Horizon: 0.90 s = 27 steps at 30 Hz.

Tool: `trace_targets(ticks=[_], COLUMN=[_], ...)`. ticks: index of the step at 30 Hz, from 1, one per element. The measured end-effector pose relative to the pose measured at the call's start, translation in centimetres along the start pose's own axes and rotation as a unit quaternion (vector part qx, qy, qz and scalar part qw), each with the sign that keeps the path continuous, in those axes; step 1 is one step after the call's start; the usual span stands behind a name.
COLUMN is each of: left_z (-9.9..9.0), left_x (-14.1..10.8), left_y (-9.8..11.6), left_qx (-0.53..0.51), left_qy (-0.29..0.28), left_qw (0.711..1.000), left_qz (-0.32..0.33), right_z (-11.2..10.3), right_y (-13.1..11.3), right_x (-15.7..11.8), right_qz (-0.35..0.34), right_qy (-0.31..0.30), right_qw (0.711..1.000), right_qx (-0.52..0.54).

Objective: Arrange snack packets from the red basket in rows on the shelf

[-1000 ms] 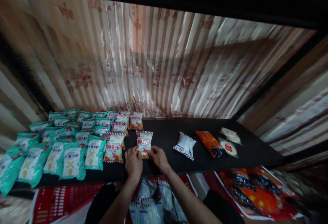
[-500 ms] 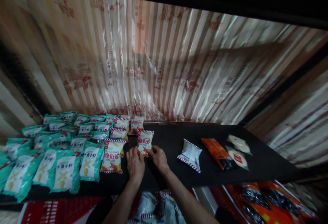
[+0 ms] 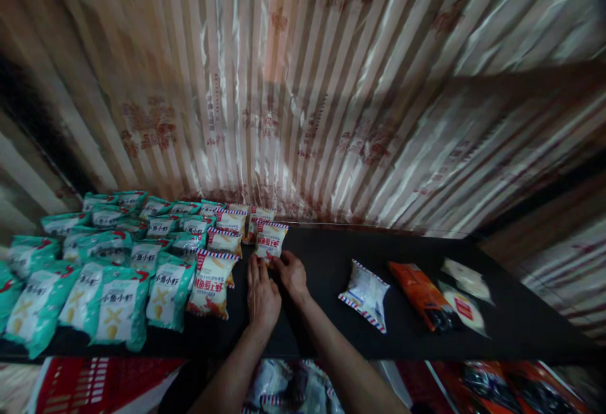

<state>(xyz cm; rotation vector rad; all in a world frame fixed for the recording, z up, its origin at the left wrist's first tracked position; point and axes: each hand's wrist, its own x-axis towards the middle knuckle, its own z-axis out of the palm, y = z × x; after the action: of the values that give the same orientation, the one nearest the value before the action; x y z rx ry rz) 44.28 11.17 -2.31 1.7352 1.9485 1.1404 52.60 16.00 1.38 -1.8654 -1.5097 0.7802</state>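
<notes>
A small orange-and-white snack bag (image 3: 271, 239) with red lettering stands on the black shelf, close in front of a similar bag (image 3: 257, 217) at the back. My left hand (image 3: 264, 294) has its fingers against the bag's lower left edge. Pinching the lower right corner is my right hand (image 3: 292, 276). To the left of my hands, another orange-and-white bag (image 3: 211, 281) fronts a row of the same kind. Fingers hide the bottom of the held bag.
Several teal snack bags (image 3: 118, 303) fill the shelf's left side. On the right lie a striped-edge white packet (image 3: 364, 294), an orange packet (image 3: 421, 294) and pale packets (image 3: 466, 310). Below are a red basket (image 3: 95, 382) and more packets (image 3: 487, 382). Striped sheeting (image 3: 284, 117) covers the back.
Both hands have pushed the snack bag farther back on the shelf, up to the one behind it. The view has shifted slightly.
</notes>
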Motion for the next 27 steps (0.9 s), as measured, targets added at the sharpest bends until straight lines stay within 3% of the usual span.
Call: trace_targets(ticks=[12,27], left_z=[0.2,0.2], left_x=[2.1,2.4], left_y=[-0.1,-0.4], left_qx=[0.001,0.000], left_qy=[-0.031,0.036], left_qw=[0.999,0.999], left_qz=[-0.017,-0.011], right_z=[1.1,2.8], right_y=[-0.5,-0.1], right_x=[1.4,2.9], right_qz=[-0.026,-0.064], right_qy=[0.029,0.001], right_qw=[0.999,0.997], right_qx=[0.006,0.043])
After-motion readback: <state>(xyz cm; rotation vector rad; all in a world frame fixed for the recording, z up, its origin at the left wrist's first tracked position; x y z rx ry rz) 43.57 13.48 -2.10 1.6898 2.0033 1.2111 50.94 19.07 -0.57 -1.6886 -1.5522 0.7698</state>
